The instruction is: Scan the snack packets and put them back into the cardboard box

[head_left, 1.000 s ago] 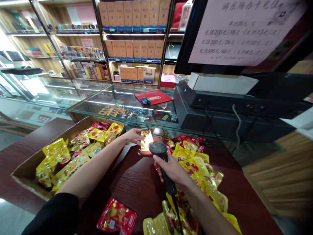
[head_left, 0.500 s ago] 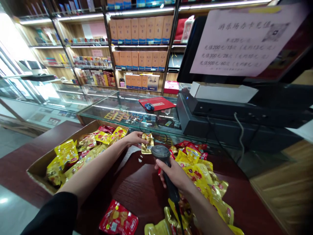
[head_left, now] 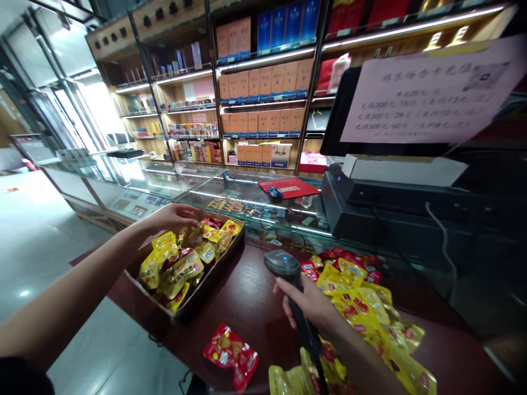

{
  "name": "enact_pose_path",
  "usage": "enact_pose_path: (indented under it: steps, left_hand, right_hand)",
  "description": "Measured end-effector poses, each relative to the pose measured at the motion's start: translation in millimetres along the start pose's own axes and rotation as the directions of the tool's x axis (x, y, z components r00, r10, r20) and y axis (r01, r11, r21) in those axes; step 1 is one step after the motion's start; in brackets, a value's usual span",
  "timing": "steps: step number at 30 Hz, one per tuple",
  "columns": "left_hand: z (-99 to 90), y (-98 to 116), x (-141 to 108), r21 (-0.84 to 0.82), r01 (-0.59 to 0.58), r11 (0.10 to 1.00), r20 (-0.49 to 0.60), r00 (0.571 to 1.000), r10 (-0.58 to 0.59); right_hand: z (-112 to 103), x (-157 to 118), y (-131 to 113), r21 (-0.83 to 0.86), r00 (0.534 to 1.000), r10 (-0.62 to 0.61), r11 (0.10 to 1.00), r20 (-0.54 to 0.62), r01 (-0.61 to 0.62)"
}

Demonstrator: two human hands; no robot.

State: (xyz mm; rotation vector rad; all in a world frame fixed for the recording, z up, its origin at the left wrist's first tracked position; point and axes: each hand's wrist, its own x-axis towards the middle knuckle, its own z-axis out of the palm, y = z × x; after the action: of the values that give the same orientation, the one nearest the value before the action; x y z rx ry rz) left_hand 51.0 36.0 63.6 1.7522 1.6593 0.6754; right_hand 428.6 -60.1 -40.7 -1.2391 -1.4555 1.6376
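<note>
My right hand is wrapped round the handle of a black barcode scanner, its head facing away and a small blue light showing on top. Over the far left side of a cardboard box hovers my left hand, fingers stretched out and apart. Just below those fingers a gold snack packet lies among several yellow, gold and red packets in the box. To the right of the scanner spreads a pile of snack packets. A lone red packet rests near the table's front edge.
A dark red table carries the box and the pile. Behind it stands a glass display counter with a red mat and a computer mouse. At the right is a monitor with a paper sign. Stocked shelves line the back.
My left hand has moved left from mid-table to above the box and let go of the gold packet. The scanner stays in my right hand. The view has turned left.
</note>
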Motion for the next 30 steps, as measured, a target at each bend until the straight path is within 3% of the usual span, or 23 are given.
enact_pose_path:
  steps: [3, 8, 11, 13, 18, 22, 25, 27, 30]
  left_hand:
    - [3.4, -1, -15, 0.274, -0.079, 0.959, -0.087, 0.991, 0.106]
    - [71.2, 15, -37, 0.632, -0.303, 0.713, 0.048, 0.934, 0.355]
    - [105.1, 20, -41, 0.698, -0.403, 0.592, 0.168, 0.895, 0.412]
    - [115.5, 17, -37, 0.722, -0.405, 0.561, 0.198, 0.898, 0.394]
    - [120.3, 6, -26, 0.734, -0.351, 0.582, 0.205, 0.931, 0.303]
    - [136.8, 11, -47, 0.716, -0.385, 0.583, 0.163, 0.903, 0.398]
    - [167.6, 12, -80, 0.523, -0.598, 0.607, 0.297, 0.796, 0.527]
    - [195.7, 7, -98, 0.323, -0.726, 0.608, 0.443, 0.683, 0.581]
    - [241.1, 1, -110, 0.07, -0.827, 0.558, 0.586, 0.487, 0.648]
  right_hand:
    - [0, 0, 0, -0.004, 1.0, -0.009, 1.0, -0.001, 0.009]
    - [-3, -4, -4, 0.001, 1.0, -0.03, 1.0, -0.001, 0.03]
    - [-7, -5, -7, 0.006, 0.999, -0.034, 0.999, -0.027, 0.034]
    - [-14, -6, -9, 0.016, 0.998, -0.038, 0.999, -0.05, 0.039]
    - [-50, -7, -15, 0.052, 0.994, -0.088, 0.994, -0.064, 0.092]
    - [-90, -9, -12, 0.093, 0.998, -0.059, 0.994, 0.013, 0.058]
    - [-116, -11, 4, 0.149, 0.996, -0.037, 0.989, 0.076, 0.026]
    - [-131, -16, 20, 0.204, 0.997, -0.056, 0.978, 0.051, 0.044]
    - [-153, -35, 44, 0.272, 0.998, -0.053, 0.96, -0.027, 0.058]
